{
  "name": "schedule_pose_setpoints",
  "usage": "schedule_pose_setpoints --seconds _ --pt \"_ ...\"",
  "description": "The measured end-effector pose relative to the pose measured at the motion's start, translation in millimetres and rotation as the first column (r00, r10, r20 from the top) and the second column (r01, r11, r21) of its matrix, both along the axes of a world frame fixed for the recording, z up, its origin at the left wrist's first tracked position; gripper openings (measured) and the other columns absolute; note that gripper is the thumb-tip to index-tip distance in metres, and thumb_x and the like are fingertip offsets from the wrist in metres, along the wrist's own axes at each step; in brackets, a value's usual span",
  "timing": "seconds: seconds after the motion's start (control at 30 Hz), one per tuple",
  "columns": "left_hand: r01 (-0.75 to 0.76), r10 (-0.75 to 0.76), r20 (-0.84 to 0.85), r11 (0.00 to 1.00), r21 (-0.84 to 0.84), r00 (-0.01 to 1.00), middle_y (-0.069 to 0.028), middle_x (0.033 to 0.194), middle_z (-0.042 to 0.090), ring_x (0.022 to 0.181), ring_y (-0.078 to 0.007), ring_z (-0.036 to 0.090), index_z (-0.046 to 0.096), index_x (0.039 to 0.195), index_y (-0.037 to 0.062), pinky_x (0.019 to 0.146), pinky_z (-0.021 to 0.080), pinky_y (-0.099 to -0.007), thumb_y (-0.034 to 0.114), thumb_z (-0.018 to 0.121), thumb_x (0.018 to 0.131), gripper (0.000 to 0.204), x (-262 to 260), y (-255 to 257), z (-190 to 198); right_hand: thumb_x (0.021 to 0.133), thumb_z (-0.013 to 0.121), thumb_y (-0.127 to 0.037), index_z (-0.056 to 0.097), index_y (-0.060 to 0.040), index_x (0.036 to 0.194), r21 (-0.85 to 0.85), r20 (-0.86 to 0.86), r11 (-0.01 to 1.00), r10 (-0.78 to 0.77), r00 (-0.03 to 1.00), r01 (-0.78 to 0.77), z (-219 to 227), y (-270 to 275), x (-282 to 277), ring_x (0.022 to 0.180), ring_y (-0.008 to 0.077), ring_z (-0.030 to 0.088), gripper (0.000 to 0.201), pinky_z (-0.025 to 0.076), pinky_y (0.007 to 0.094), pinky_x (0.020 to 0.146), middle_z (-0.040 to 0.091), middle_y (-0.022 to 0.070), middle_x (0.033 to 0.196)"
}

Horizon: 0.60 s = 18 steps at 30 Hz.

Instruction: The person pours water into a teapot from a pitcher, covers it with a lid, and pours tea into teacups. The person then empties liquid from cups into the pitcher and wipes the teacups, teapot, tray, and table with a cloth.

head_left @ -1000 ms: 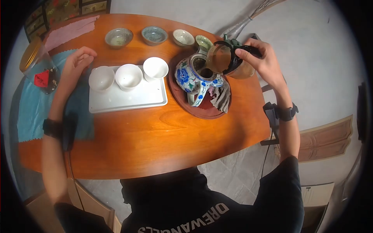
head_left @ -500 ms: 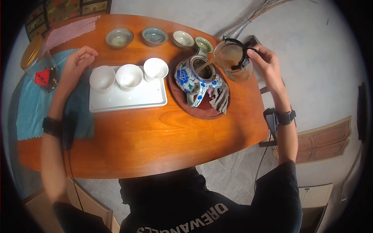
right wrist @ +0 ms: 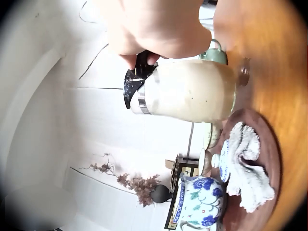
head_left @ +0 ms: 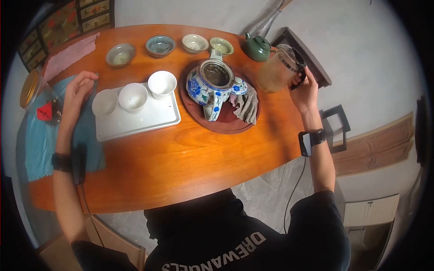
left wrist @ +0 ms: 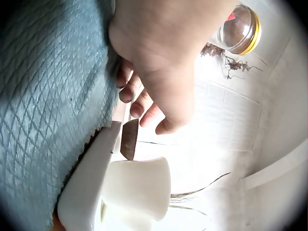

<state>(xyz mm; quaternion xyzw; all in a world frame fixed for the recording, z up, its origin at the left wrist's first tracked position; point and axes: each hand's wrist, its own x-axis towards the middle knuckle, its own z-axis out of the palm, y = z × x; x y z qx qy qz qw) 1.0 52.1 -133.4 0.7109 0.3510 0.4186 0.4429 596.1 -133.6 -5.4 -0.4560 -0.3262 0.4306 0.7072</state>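
Observation:
My right hand (head_left: pixel 306 92) grips the black handle of a glass pitcher (head_left: pixel 275 74), which stands upright at the table's right side, its wall looking cloudy in the right wrist view. To the left, a blue-and-white teapot (head_left: pixel 194 86) sits uncovered on a round brown tray (head_left: pixel 199 123), dark wet contents showing inside. Its lid (head_left: pixel 238 86) and a crumpled grey rag (head_left: pixel 246 106) lie on the same tray. Over the blue cloth (head_left: pixel 40 144), my left hand (head_left: pixel 79 90) idles with loosely bent fingers, holding nothing, beside a white tray (head_left: pixel 140 128) bearing three white cups (head_left: pixel 133 98).
Several small bowls (head_left: pixel 161 45) line the back edge. A green teapot (head_left: pixel 257 48) stands behind the pitcher. At the far left are a gold-lidded jar (head_left: pixel 30 88) and a pink cloth (head_left: pixel 70 56). A cable (head_left: pixel 296 194) hangs from the right wrist camera.
The pitcher, earlier tipped with brown liquid streaming into the blue-and-white teapot, has swung upright and away to the right. The head view has shifted slightly; my left hand stays by the white tray.

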Motion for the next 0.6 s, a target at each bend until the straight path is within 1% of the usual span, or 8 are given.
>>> schedule_pose_setpoints --seconds 0.1,0.23,0.37,0.43,0.47,0.53,0.57,0.6 --pt "-0.014 0.015 0.033 0.999 -0.041 0.999 0.0093 0.073 0.041 0.064 -0.0015 0.035 0.063 0.112 0.0076 0.056 0.023 -0.0204 0.024 0.057 0.101 0.021 0 -3 6 0.096 0.067 -0.035 0.056 -0.0153 0.084 -0.024 -0.002 0.987 -0.159 0.987 0.159 -26 -2 16 0.068 0.0092 0.041 0.025 0.031 0.0273 0.067 0.048 -0.0053 0.076" --pt "-0.014 0.014 0.017 0.999 -0.034 1.000 0.0080 0.074 0.044 0.064 -0.0015 0.037 0.064 0.114 0.0066 0.056 0.024 -0.0200 0.021 0.055 0.101 0.021 1 -4 6 0.093 0.070 -0.041 0.057 -0.0197 0.083 -0.087 0.011 0.965 -0.248 0.969 0.248 -48 -8 21 0.067 0.0073 0.040 0.026 0.026 0.0256 0.066 0.048 -0.0077 0.075" --pt "-0.003 0.003 -0.009 1.000 -0.019 1.000 0.0072 0.076 0.047 0.064 -0.0014 0.041 0.064 0.115 0.0068 0.056 0.028 -0.0187 0.026 0.055 0.104 0.024 0 -3 7 0.095 0.066 -0.039 0.057 -0.0172 0.082 -0.091 0.015 0.943 -0.320 0.947 0.320 -54 -12 11 0.066 0.0097 0.039 0.027 0.029 0.0267 0.066 0.046 -0.0064 0.072" --pt "-0.008 0.008 -0.008 0.999 -0.034 1.000 0.0070 0.076 0.047 0.065 -0.0014 0.042 0.064 0.115 0.0068 0.056 0.029 -0.0187 0.026 0.055 0.104 0.024 0 -5 7 0.095 0.066 -0.039 0.060 -0.0165 0.090 -0.058 0.039 0.935 -0.349 0.936 0.351 -57 -14 5 0.067 0.0090 0.041 0.024 0.030 0.0265 0.067 0.047 -0.0066 0.074" --pt "-0.014 0.014 -0.002 0.999 -0.048 1.000 0.0069 0.076 0.048 0.065 -0.0014 0.042 0.064 0.115 0.0068 0.057 0.029 -0.0188 0.026 0.055 0.104 0.024 1 -5 8 0.095 0.066 -0.039 0.060 -0.0165 0.090 -0.056 0.030 0.936 -0.348 0.937 0.349 -59 -16 3 0.067 0.0090 0.041 0.024 0.030 0.0265 0.067 0.047 -0.0066 0.074" --pt "-0.019 0.019 -0.016 0.999 -0.031 1.000 0.0065 0.077 0.050 0.065 -0.0015 0.043 0.064 0.115 0.0067 0.057 0.030 -0.0186 0.026 0.055 0.104 0.024 1 -6 9 0.096 0.066 -0.038 0.062 -0.0147 0.099 -0.014 0.070 0.946 -0.323 0.944 0.324 -60 -20 -1 0.070 0.0086 0.044 0.024 0.032 0.0266 0.068 0.049 -0.0068 0.077" --pt "-0.017 0.017 -0.013 0.999 -0.037 1.000 0.0065 0.077 0.050 0.066 -0.0016 0.044 0.064 0.115 0.0067 0.057 0.030 -0.0184 0.026 0.055 0.103 0.024 1 -6 10 0.096 0.066 -0.038 0.062 -0.0147 0.099 -0.010 0.061 0.947 -0.320 0.945 0.322 -60 -22 -3 0.070 0.0086 0.044 0.024 0.032 0.0266 0.068 0.049 -0.0068 0.077" --pt "-0.015 0.014 -0.009 0.999 -0.042 1.000 0.0064 0.077 0.050 0.066 -0.0017 0.044 0.064 0.115 0.0067 0.058 0.030 -0.0181 0.025 0.055 0.103 0.024 2 -7 11 0.096 0.065 -0.039 0.062 -0.0139 0.098 -0.055 0.111 0.927 -0.364 0.925 0.371 -57 -25 -6 0.074 0.0092 0.046 0.025 0.034 0.0262 0.072 0.052 -0.0055 0.080"
